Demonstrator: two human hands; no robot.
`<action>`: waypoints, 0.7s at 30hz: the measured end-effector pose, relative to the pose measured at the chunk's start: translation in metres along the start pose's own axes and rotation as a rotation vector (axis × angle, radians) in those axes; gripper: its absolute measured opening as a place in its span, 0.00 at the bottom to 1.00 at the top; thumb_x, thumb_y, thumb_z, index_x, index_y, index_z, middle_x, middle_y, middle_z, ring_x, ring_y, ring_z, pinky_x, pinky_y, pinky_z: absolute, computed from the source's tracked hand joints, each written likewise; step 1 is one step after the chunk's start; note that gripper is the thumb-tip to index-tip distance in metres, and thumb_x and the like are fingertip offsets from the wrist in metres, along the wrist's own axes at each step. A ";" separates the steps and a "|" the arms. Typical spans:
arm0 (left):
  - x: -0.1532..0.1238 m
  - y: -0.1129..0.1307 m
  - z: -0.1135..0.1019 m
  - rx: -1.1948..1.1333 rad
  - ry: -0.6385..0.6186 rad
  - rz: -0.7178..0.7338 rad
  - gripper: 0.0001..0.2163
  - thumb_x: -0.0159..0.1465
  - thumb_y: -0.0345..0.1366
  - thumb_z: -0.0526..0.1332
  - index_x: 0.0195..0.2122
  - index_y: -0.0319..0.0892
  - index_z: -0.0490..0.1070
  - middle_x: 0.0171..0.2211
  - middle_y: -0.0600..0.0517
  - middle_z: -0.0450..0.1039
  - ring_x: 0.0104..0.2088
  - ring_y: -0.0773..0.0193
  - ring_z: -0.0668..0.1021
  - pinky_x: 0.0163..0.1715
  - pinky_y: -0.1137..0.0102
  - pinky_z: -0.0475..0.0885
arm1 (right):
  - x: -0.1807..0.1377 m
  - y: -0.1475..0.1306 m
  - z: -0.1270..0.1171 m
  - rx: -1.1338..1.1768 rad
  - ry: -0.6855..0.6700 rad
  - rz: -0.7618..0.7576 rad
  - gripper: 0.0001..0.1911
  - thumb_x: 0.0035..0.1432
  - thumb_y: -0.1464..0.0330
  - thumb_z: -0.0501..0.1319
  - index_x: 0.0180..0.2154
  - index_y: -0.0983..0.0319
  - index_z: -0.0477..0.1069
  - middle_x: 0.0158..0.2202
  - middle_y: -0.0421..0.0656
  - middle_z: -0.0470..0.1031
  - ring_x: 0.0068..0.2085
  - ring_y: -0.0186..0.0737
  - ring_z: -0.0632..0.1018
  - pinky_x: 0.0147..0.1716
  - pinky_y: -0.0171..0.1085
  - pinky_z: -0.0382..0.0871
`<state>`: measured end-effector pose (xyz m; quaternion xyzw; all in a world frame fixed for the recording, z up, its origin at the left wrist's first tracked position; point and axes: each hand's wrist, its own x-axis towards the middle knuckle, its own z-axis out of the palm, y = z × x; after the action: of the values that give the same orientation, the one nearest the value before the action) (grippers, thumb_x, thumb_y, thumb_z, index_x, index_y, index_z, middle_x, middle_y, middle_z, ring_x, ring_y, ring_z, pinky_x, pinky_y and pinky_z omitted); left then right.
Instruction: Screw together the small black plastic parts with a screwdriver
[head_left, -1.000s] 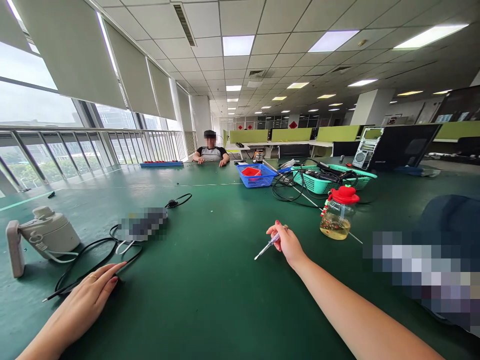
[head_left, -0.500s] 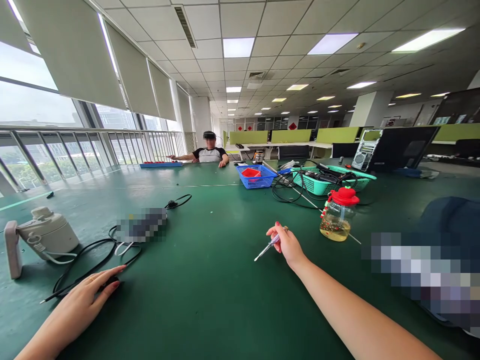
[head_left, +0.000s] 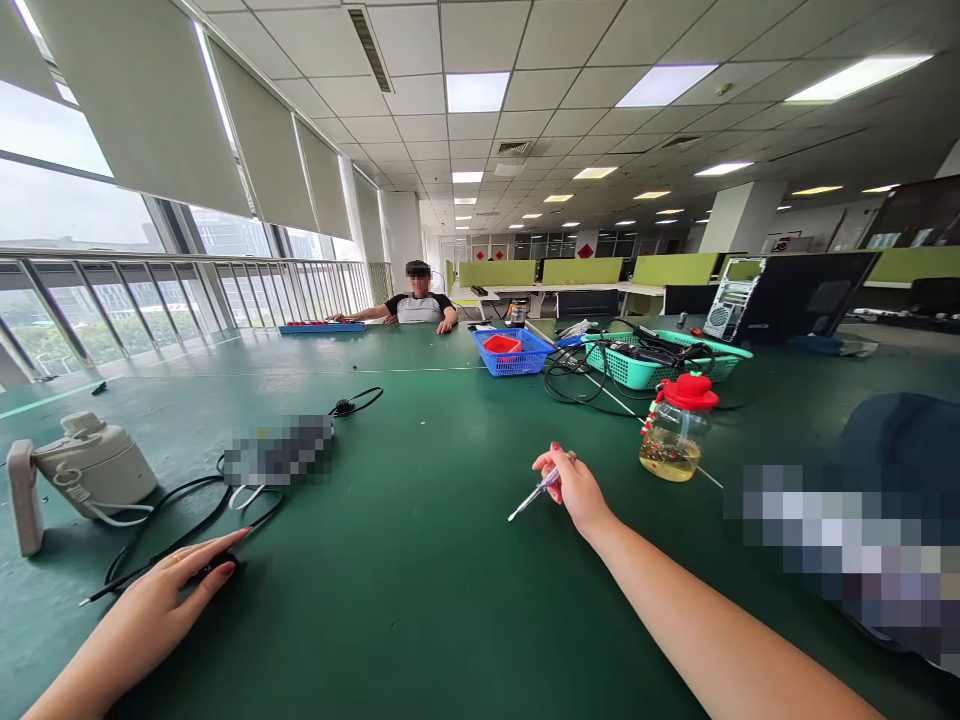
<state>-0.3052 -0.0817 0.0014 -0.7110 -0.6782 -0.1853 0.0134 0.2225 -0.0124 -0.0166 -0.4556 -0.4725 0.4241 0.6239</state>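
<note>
A screwdriver point(head_left: 534, 495) with a pale, see-through handle is held in my right hand point(head_left: 570, 488), its metal tip pointing down and left over the green table. My left hand point(head_left: 184, 590) lies low on the table at the left, fingers stretched out and thumb apart. Under it a small black thing shows between thumb and forefinger, partly hidden; I cannot tell what it is. A black cable point(head_left: 169, 520) with a bare end loops beside that hand, leading toward a blurred-out dark object point(head_left: 281, 450).
A pale bottle point(head_left: 105, 465) stands at the left. To the right are a red-lidded jar point(head_left: 675, 440), a blue basket point(head_left: 514, 360), a green basket point(head_left: 637, 372) full of cables and a pixelated dark item point(head_left: 862, 550). Across the table sits another person point(head_left: 420, 305).
Both my hands stay practically where they were, the screwdriver too. Across the table, the other person's outstretched arm has shifted slightly.
</note>
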 end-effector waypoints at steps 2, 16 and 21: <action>0.001 -0.003 0.001 -0.034 0.007 0.002 0.28 0.59 0.58 0.50 0.54 0.50 0.72 0.51 0.51 0.76 0.51 0.53 0.78 0.52 0.59 0.73 | 0.000 0.001 0.000 -0.001 -0.003 -0.005 0.30 0.52 0.41 0.58 0.23 0.62 0.72 0.15 0.35 0.59 0.15 0.28 0.61 0.13 0.30 0.54; 0.000 -0.007 -0.001 -0.065 0.035 0.045 0.25 0.57 0.58 0.51 0.46 0.51 0.77 0.47 0.53 0.79 0.47 0.55 0.80 0.50 0.63 0.75 | 0.001 0.002 0.000 -0.003 0.002 -0.004 0.32 0.50 0.39 0.57 0.24 0.63 0.73 0.15 0.35 0.59 0.15 0.28 0.61 0.13 0.30 0.53; 0.001 -0.008 0.001 -0.088 0.031 0.070 0.26 0.57 0.61 0.52 0.45 0.52 0.77 0.47 0.53 0.79 0.47 0.55 0.80 0.50 0.63 0.74 | 0.000 0.001 0.000 -0.004 0.003 -0.004 0.32 0.51 0.39 0.57 0.23 0.62 0.72 0.15 0.34 0.58 0.15 0.28 0.61 0.13 0.30 0.53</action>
<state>-0.3130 -0.0801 -0.0012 -0.7311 -0.6440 -0.2254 -0.0013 0.2224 -0.0119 -0.0177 -0.4566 -0.4735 0.4210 0.6246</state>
